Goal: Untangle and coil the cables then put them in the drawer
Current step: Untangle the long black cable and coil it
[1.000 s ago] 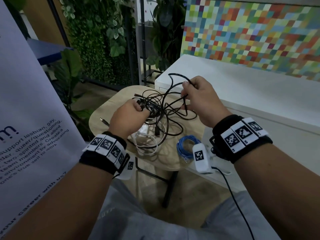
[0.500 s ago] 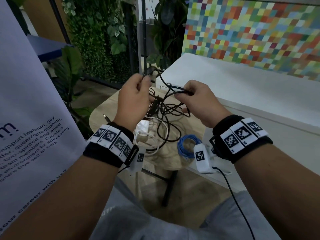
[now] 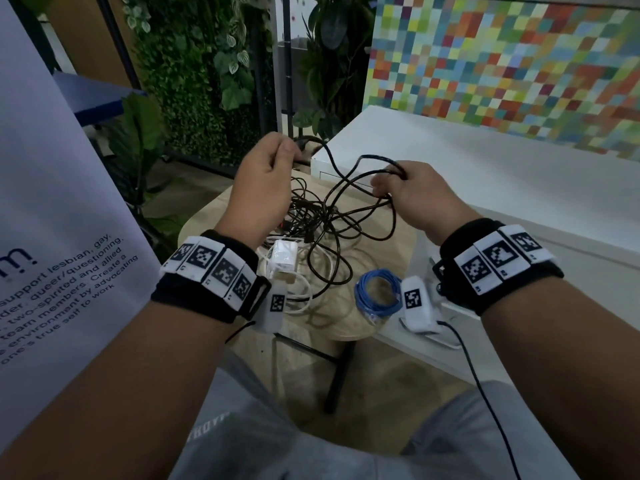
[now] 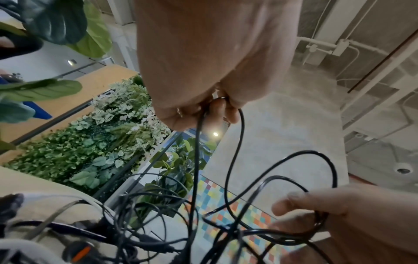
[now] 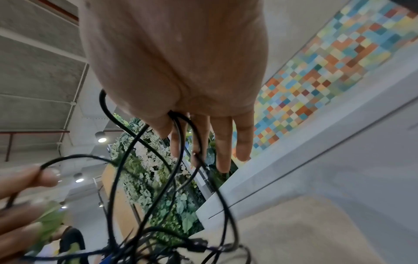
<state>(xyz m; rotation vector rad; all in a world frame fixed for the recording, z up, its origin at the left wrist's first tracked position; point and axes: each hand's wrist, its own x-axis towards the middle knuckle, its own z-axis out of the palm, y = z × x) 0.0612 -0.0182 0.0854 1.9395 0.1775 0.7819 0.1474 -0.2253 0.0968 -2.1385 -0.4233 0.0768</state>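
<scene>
Above the worktop (image 3: 388, 244), left hand (image 3: 263, 188) has pulled its pinched black cable (image 3: 341, 168) end up, right hand (image 3: 415, 195) gripping gathered loops, so untangling continues.

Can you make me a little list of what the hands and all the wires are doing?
left hand: pinches one end of the black cable, raised above the table
right hand: holds loops of the same black cable
black tangle: still knotted, hanging down to the round wooden table
blue cable: already coiled, lying on the table
white charger and cable: lying on the table, loose
drawer: not seen open
</scene>
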